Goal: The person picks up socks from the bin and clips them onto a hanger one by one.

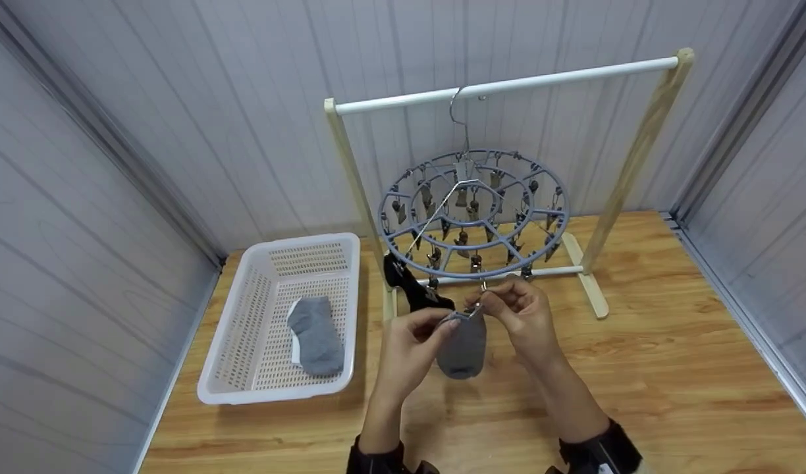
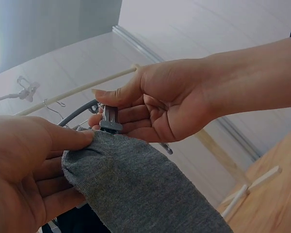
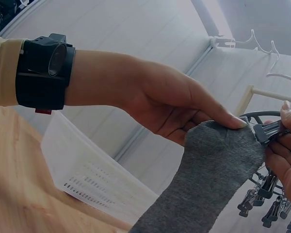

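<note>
A grey sock [image 1: 462,355] hangs by its cuff from my left hand [image 1: 406,349], which pinches the edge between thumb and fingers. Thumb and fingers of my right hand [image 1: 525,322] pinch a metal clip [image 2: 110,119] at the sock's cuff. In the right wrist view the clip's mouth meets the cuff edge; how firmly it bites cannot be told. This clip hangs at the front of a round blue-grey drying hanger [image 1: 456,273]. A black sock [image 1: 419,293] hangs from the hanger's left side, partly behind my left hand.
The hanger hooks onto the white bar [image 1: 574,76] of a wooden-post rack [image 1: 640,151], with several clips dangling from its rings. Left of it stands a white basket [image 1: 355,283] holding a grey sock [image 1: 317,336] over a white one [image 1: 295,349]. Panelled walls enclose the wooden table [image 1: 693,368].
</note>
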`<state>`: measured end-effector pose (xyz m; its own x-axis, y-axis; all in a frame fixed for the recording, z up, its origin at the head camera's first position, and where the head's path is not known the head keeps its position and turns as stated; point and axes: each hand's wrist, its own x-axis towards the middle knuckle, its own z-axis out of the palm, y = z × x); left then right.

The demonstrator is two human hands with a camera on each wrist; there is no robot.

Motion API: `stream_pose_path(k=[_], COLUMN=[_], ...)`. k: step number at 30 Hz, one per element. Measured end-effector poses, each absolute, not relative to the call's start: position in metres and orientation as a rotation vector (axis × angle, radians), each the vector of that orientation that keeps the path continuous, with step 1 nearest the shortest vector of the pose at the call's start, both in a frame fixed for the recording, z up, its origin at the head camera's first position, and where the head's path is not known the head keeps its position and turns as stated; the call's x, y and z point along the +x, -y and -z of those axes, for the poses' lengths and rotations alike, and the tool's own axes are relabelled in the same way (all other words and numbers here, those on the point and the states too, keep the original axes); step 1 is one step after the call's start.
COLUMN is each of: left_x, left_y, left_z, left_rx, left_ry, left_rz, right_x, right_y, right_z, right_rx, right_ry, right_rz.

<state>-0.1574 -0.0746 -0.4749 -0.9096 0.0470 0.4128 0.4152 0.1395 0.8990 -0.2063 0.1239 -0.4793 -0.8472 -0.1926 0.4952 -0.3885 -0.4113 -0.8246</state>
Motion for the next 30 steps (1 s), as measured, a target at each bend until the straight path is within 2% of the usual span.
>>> stream_pose_path(k=[30], left_x=[-0.16], left_y=[0.074], left_z=[0.48], left_rx=[-0.398], left_ry=[2.033], left_rz=[1.668], right_x=[-0.202], right_y=[-0.111], right_z=[0.483], right_rx=[0.814], right_ry=[1.646], right_rz=[-2.462])
